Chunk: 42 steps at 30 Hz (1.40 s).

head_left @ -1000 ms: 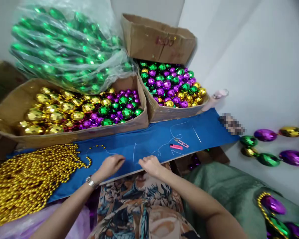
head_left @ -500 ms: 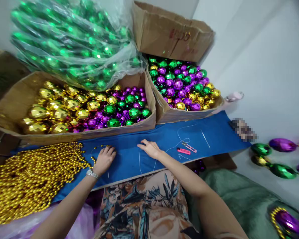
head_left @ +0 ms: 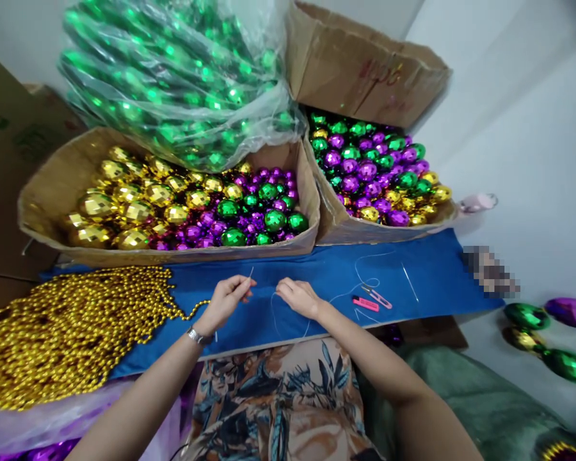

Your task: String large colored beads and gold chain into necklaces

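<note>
My left hand (head_left: pixel 228 302), a watch at its wrist, is raised above the blue cloth (head_left: pixel 326 262). Its thumb and fingers pinch a short, thin, pale strand (head_left: pixel 251 272) that points upward; whether it is thread or a needle is unclear. Just to the right, my right hand (head_left: pixel 298 298) has its fingertips pressed together on a fine white thread (head_left: pixel 273 310), which loops down over the cloth. A gold bead string (head_left: pixel 194 310) runs from the heap of gold bead strings (head_left: pixel 77 333) to beside my left hand, which partly hides its end.
Pink thread snips (head_left: pixel 379 297), a pink marker-like piece (head_left: pixel 365 303) and a thin white rod (head_left: pixel 410 282) lie on the right. Behind stand a cardboard box (head_left: pixel 196 255) and a second box (head_left: pixel 379 235) of shiny beads. A plastic bag (head_left: pixel 182 96) of green beads rests above.
My left hand has lifted and turned from the gold bead string, now pinching a pale strand upright. My right hand stays near the thread. The whole view has shifted a little.
</note>
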### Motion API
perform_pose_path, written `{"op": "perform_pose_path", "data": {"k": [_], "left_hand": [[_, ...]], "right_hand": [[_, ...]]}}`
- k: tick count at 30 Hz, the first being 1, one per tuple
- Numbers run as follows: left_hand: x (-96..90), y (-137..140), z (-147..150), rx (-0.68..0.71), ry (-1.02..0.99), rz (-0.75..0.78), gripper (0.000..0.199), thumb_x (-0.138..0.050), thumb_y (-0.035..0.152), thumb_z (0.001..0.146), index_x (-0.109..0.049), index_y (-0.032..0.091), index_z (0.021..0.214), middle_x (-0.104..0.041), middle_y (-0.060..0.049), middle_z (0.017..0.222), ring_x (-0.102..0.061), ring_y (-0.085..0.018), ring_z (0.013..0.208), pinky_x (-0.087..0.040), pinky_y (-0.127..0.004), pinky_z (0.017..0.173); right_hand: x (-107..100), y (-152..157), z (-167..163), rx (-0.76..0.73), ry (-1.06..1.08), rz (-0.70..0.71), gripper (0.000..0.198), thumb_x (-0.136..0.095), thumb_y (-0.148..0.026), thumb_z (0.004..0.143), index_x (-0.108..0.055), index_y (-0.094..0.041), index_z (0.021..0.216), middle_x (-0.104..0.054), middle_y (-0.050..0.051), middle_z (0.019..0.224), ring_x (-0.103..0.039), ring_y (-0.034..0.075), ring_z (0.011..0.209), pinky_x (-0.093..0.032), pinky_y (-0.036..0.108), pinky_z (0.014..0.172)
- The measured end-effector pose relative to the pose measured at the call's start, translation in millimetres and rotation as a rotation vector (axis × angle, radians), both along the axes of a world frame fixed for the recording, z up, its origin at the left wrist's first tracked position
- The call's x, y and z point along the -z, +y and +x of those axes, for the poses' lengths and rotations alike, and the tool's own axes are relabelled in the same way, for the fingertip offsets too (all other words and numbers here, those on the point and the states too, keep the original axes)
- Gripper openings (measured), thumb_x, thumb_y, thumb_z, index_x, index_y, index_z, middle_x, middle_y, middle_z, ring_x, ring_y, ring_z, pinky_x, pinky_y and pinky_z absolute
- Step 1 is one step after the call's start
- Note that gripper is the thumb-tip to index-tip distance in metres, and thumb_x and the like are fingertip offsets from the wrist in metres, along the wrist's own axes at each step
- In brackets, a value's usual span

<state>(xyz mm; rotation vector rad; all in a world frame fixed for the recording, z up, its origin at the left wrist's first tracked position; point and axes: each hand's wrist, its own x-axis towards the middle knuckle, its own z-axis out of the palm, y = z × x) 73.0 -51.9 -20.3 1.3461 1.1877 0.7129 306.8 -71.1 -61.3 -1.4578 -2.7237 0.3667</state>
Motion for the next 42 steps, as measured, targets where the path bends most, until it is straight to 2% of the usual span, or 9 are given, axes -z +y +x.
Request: {"op": "perform_pose_path", "data": {"k": [7,15,21,25,29,32,34,37,42], "left_hand": [[-2.0,-7,20,0.072,-0.18,-0.223,0.037,-0.066,0.051,0.076,-0.065,0.014,0.075,-0.044,0.006,0.048,-0.034,-0.006,0.044,-0.024,-0.02,0.043],[-6.2,-15,14,0.173,-0.257,-0.366,0.037,-0.068,0.049,0.074,-0.062,0.013,0.072,-0.064,-0.003,0.064,-0.043,-0.008,0.047,-0.025,-0.021,0.045],[-7.1,-18,12,0.136,-0.214,-0.286,0.041,-0.061,0.054,0.078,-0.065,0.014,0.074,-0.05,0.003,0.055,-0.038,-0.008,0.049,-0.027,-0.022,0.048],[-9.3,-16,4,0.182,-0.003,-0.034,0.038,-0.056,0.05,0.083,-0.07,0.014,0.084,-0.052,0.003,0.055,-0.042,-0.01,0.052,-0.029,-0.023,0.05],[-8.0,-12,-7,0.113,0.193,0.273,0.026,-0.057,0.04,0.084,-0.072,0.019,0.083,-0.069,-0.003,0.077,-0.059,-0.017,0.072,-0.042,-0.026,0.066],[-3.9,-15,-7,-0.006,0.136,0.278,0.022,-0.061,0.039,0.082,-0.069,0.019,0.083,-0.07,-0.003,0.079,-0.061,-0.017,0.075,-0.045,-0.026,0.069],[-1.0,-19,-4,-0.068,0.039,0.216,0.022,-0.062,0.039,0.082,-0.066,0.017,0.081,-0.067,-0.002,0.075,-0.06,-0.015,0.07,-0.046,-0.025,0.064],[2.0,-28,3,-0.098,-0.038,0.153,0.024,-0.064,0.04,0.081,-0.064,0.016,0.077,-0.064,-0.001,0.069,-0.056,-0.013,0.064,-0.044,-0.023,0.06],[0.5,-35,9,-0.108,-0.131,0.033,0.026,-0.066,0.041,0.078,-0.068,0.015,0.082,-0.064,-0.001,0.07,-0.054,-0.012,0.063,-0.044,-0.023,0.059]], "right_hand": [[-61,-2,-13,-0.182,0.031,0.286,0.036,-0.028,-0.024,0.102,-0.064,-0.025,0.11,-0.048,0.003,0.142,-0.063,0.014,0.09,-0.05,0.027,0.074],[-48,8,-16,-0.354,0.13,0.529,0.022,-0.043,-0.021,0.099,-0.064,-0.02,0.094,-0.069,0.003,0.103,-0.064,0.011,0.077,-0.048,0.023,0.069],[-48,6,-16,-0.299,0.158,0.452,0.023,-0.041,-0.017,0.099,-0.063,-0.02,0.103,-0.066,0.001,0.08,-0.063,0.012,0.073,-0.047,0.023,0.068],[-52,4,-11,-0.172,0.249,0.21,0.026,-0.043,-0.011,0.094,-0.062,-0.015,0.112,-0.068,0.007,0.089,-0.065,0.015,0.078,-0.049,0.026,0.071],[-56,-7,-11,0.073,0.672,-0.433,0.019,-0.048,-0.024,0.095,-0.065,-0.016,0.099,-0.067,0.003,0.078,-0.065,0.012,0.065,-0.049,0.022,0.062],[-53,-19,-23,0.265,1.147,-0.889,0.027,-0.058,-0.04,0.089,-0.065,-0.015,0.098,-0.064,0.0,0.07,-0.062,0.009,0.055,-0.049,0.02,0.054],[-49,-25,-34,0.365,1.369,-0.964,0.034,-0.064,-0.043,0.084,-0.065,-0.016,0.104,-0.064,-0.001,0.07,-0.06,0.008,0.053,-0.049,0.021,0.055],[-46,-29,-45,0.405,1.41,-0.847,0.039,-0.063,-0.042,0.084,-0.063,-0.018,0.115,-0.064,-0.001,0.071,-0.061,0.009,0.055,-0.051,0.023,0.058],[-47,-30,-49,0.25,0.843,-0.29,0.035,-0.045,-0.025,0.094,-0.058,-0.018,0.127,-0.069,0.006,0.09,-0.067,0.015,0.074,-0.054,0.03,0.072]]}}
